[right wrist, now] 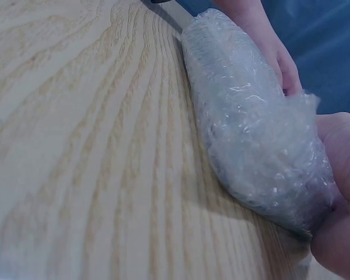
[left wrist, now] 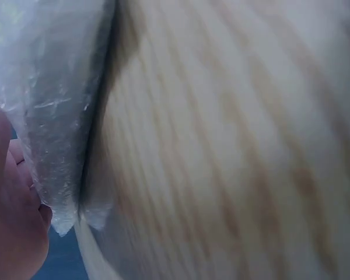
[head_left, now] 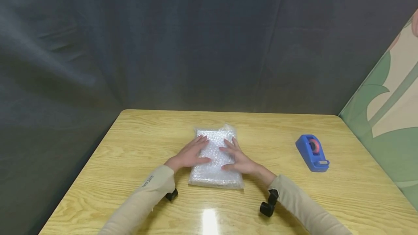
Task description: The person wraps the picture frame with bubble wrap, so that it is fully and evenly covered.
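On the wood-grain table (head_left: 137,148), the bubble-wrapped package (head_left: 213,177) lay flat in front of you. Your left hand (head_left: 189,155) rested on its left side, your right hand (head_left: 241,161) on its right; fingers apart on both, neither clamped on it. Loose wrap (head_left: 228,127) poked out at the far edge, toward the right. The blue tape dispenser (head_left: 308,153) stood well apart, to your right.

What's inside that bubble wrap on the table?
I can't tell: the bubble wrap is cloudy and hides whatever might be inside. You can see its flat, boxy shape, with the left hand and right hand on top.
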Demonstrator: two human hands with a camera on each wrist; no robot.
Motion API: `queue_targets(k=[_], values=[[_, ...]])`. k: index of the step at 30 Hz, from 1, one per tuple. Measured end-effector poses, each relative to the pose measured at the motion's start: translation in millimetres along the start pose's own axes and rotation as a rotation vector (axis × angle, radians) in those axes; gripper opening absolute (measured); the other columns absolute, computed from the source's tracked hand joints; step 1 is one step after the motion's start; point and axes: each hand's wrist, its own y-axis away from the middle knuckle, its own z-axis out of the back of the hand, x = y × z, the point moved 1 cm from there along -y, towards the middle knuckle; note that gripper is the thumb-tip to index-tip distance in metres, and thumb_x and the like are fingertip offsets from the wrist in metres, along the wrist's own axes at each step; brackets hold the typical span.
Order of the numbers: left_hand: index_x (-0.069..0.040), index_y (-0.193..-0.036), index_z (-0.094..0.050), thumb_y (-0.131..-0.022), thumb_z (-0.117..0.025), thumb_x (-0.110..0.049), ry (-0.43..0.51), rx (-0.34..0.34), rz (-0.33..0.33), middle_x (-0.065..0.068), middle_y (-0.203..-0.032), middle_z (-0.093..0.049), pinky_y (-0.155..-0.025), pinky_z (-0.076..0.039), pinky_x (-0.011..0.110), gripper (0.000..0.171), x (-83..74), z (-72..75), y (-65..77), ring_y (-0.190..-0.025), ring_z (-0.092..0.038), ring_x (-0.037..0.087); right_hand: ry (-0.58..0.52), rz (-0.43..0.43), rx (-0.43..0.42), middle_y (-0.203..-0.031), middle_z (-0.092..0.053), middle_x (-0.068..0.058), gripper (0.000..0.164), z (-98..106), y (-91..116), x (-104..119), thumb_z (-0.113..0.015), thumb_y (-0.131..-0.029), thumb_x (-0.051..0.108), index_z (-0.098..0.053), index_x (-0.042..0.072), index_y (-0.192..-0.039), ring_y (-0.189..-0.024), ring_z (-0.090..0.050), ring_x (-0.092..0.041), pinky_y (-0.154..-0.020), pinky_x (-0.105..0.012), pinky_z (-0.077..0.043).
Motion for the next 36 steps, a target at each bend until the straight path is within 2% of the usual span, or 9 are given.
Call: queue_targets(k=[4, 13, 19, 23, 26, 31, 34, 36], values=[[-0.006, -0.141, -0.031, -0.081, -0.059, -0.05, -0.039, -0.012, 0.017, 0.009, -0.149, -0.02, -0.111, -0.013, 0.042, 0.079, -2.4, 0.1, -1.6, -0.138, -0.011, 0.025, 0.008, -0.002, 0.002, -0.148, -0.012, -0.024, 0.065, 1.2, -0.5, 0.9, -0.073, -0.073, 0.016, -0.047, -0.004, -0.128, -0.133, 0.013, -0.041, -0.101, -0.066, 0.004], [-0.006, -0.139, -0.034, -0.081, -0.061, -0.048, -0.07, -0.02, 0.011, 0.01, -0.148, -0.023, -0.111, -0.013, 0.043, 0.077, -5.8, 1.4, -3.3, -0.137, -0.014, 0.027, 0.033, -0.017, 0.012, -0.148, -0.013, -0.023, 0.065, 4.6, -0.5, 4.6, -0.072, -0.073, 0.021, -0.047, -0.003, -0.128, -0.134, 0.011, -0.041, -0.101, -0.067, 0.002], [-0.007, -0.139, -0.035, -0.079, -0.061, -0.052, -0.079, -0.02, 0.031, 0.008, -0.147, -0.025, -0.111, -0.014, 0.043, 0.079, -3.3, -0.5, -4.5, -0.137, -0.015, 0.026, -0.012, -0.03, 0.003, -0.146, -0.022, -0.022, 0.063, 14.9, 2.0, 4.9, -0.069, -0.079, 0.021, -0.044, -0.002, -0.132, -0.135, 0.002, -0.041, -0.103, -0.063, -0.004], [-0.008, -0.139, -0.035, -0.078, -0.061, -0.053, -0.076, -0.013, 0.035, 0.007, -0.148, -0.025, -0.111, -0.014, 0.042, 0.08, -2.9, -1.1, -5.3, -0.137, -0.015, 0.025, -0.073, -0.051, 0.002, -0.143, -0.029, -0.022, 0.059, 31.7, 8.9, 4.3, -0.064, -0.085, 0.018, -0.04, -0.002, -0.134, -0.134, -0.015, -0.04, -0.105, -0.059, -0.015], [-0.009, -0.14, -0.033, -0.078, -0.06, -0.054, -0.078, -0.003, 0.043, 0.006, -0.148, -0.024, -0.111, -0.013, 0.041, 0.081, -2.9, -1.4, -5.4, -0.137, -0.014, 0.024, -0.088, -0.05, 0.007, -0.137, -0.038, -0.023, 0.056, 47.6, 18.6, 2.8, -0.061, -0.087, 0.016, -0.039, -0.005, -0.133, -0.127, -0.032, -0.04, -0.102, -0.056, -0.028], [-0.009, -0.14, -0.034, -0.078, -0.062, -0.052, -0.054, -0.01, 0.041, 0.007, -0.148, -0.024, -0.111, -0.013, 0.042, 0.08, -3.8, -1.0, -4.4, -0.137, -0.014, 0.025, -0.04, -0.076, -0.014, -0.12, -0.052, -0.027, 0.051, 80.2, 44.7, -3.9, -0.058, -0.089, 0.014, -0.04, -0.008, -0.131, -0.105, -0.053, -0.036, -0.085, -0.039, -0.049], [-0.008, -0.139, -0.035, -0.078, -0.062, -0.051, -0.042, -0.018, 0.035, 0.008, -0.148, -0.024, -0.111, -0.014, 0.044, 0.08, -4.3, -0.6, -3.7, -0.137, -0.014, 0.026, 0.018, -0.111, -0.037, -0.113, -0.056, -0.026, 0.048, 103.1, 66.3, -6.5, -0.057, -0.089, 0.015, -0.042, -0.009, -0.128, -0.094, -0.058, -0.029, -0.072, -0.028, -0.052], [-0.009, -0.14, -0.034, -0.078, -0.062, -0.051, -0.044, -0.016, 0.041, 0.008, -0.148, -0.024, -0.111, -0.013, 0.044, 0.08, -4.3, -0.4, -3.0, -0.137, -0.014, 0.026, 0.057, -0.136, -0.065, -0.109, -0.058, -0.023, 0.046, 118.5, 81.1, -6.9, -0.057, -0.09, 0.016, -0.044, -0.009, -0.127, -0.088, -0.06, -0.023, -0.066, -0.026, -0.052]])
